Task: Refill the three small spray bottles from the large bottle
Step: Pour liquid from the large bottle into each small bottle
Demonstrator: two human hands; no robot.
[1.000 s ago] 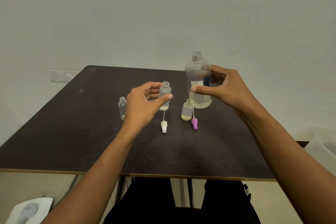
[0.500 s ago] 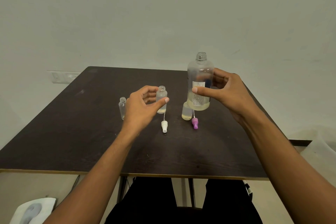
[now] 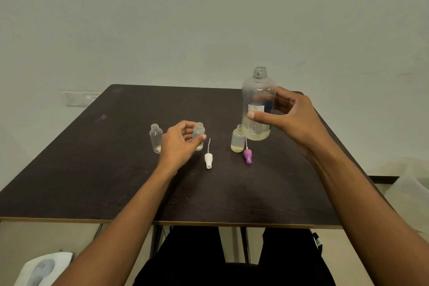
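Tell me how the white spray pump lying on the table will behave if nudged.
The white plastic spray pump lies on its side on the dark table, so it probably rolls. It looks small and light. Its thin dip tube likely flexes.

1. Carries everything on a dark table (image 3: 92, 181) with a pale front edge.
2. Holds at left a clear small bottle (image 3: 156, 139), upright and uncapped.
3. Bears nearby, to its right, a middle small bottle (image 3: 199, 131), upright and uncapped.
4. Has a white spray head (image 3: 208, 160) lying flat just beside that, tube pointing away.
5. Bears farther right a small bottle with yellowish liquid (image 3: 237, 140), upright, and a purple spray head (image 3: 247, 156) lying just in front.
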